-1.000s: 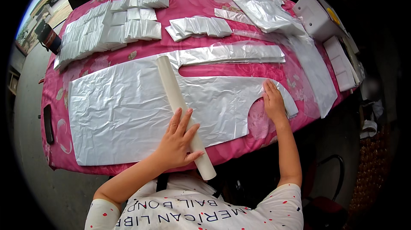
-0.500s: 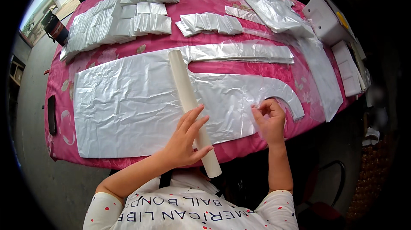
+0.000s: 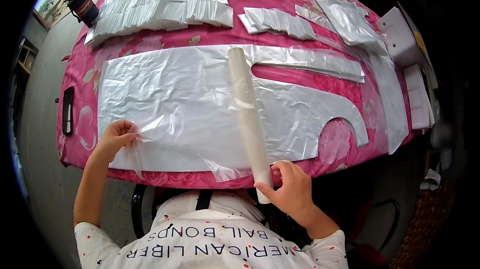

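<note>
A stack of thin white plastic aprons (image 3: 165, 89), or sheets cut like aprons, lies flat across the table with its curved cut-outs to the right. Across it rests a long pale tube (image 3: 245, 101), its near end overhanging the table edge. My left hand (image 3: 117, 139) pinches the corner of a clear plastic film (image 3: 175, 126), slightly lifted over the stack's near left part. That film runs rightward toward the tube. At the tube's near end, my right hand (image 3: 290, 186) has its thumb against it and its fingers curled at its right side.
Folded white plastic packets (image 3: 135, 14) stand in rows at the far left, with a smaller row (image 3: 280, 23) at far centre. Loose plastic sheets (image 3: 350, 24) lie far right near a white box (image 3: 397, 34). A dark bottle (image 3: 80, 4) and dark strip (image 3: 68, 111) are at left.
My left hand has left the tube and moved left, now holding film. My right hand has moved from the stack's right part down to the tube's near end. The view has shifted.
</note>
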A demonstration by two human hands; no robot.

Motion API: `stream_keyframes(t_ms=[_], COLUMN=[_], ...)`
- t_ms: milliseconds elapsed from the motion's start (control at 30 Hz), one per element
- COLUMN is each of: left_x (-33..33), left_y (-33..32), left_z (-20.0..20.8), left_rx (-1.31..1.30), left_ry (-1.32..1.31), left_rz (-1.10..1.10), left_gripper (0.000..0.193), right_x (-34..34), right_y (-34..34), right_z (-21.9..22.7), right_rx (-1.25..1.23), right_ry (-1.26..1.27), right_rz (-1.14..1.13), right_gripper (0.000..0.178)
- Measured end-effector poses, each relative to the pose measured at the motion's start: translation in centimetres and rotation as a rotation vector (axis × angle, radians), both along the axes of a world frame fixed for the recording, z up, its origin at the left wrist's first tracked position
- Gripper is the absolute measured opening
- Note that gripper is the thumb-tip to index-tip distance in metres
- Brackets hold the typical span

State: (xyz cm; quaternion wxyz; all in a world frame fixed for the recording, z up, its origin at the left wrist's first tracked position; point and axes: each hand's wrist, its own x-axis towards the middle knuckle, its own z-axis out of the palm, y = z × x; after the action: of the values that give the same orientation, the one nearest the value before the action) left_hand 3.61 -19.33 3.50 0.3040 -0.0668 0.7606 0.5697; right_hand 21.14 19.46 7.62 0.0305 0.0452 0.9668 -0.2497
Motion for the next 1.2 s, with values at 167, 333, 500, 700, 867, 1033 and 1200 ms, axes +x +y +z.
stream_keyframes(t_ms=[167, 333, 500, 700, 867, 1033, 1200], left_x=[-0.4, 3.1, 4.4, 3.8, 4.0, 3.8, 3.8], left_y=[3.5, 16.0, 23.0, 23.4, 23.5, 23.6, 23.6], left_z=[3.4, 2.3, -1.8, -4.2, -4.1, -3.9, -4.0], left_rx=[-0.823, -0.246, -0.282, -0.386, -0.468, -0.504, -0.522], left_ry=[1.064, 1.058, 1.084, 1.106, 1.112, 1.131, 1.13], left_rz=[-0.251, -0.556, -0.568, -0.573, -0.575, -0.609, -0.61], left_gripper=[0.027, 0.041, 0.055, 0.057, 0.055, 0.054, 0.057], right_x=[1.4, 1.5, 1.6, -0.7, -9.4, -20.4, -25.7], right_y=[-0.6, -1.4, -1.3, 0.7, 2.2, 3.6, 3.5], right_z=[-2.4, -2.6, -2.5, -1.8, -1.1, -5.2, -8.8], right_rx=[-0.193, -0.246, -0.251, -0.311, -0.399, -0.892, -1.66], right_ry=[-0.28, -0.318, -0.388, -0.54, -0.417, -0.36, -0.061], right_rz=[-0.085, -0.11, -0.09, 0.075, 0.031, -0.184, -0.516], right_gripper=[0.053, 0.052, 0.054, 0.059, 0.059, 0.052, 0.033])
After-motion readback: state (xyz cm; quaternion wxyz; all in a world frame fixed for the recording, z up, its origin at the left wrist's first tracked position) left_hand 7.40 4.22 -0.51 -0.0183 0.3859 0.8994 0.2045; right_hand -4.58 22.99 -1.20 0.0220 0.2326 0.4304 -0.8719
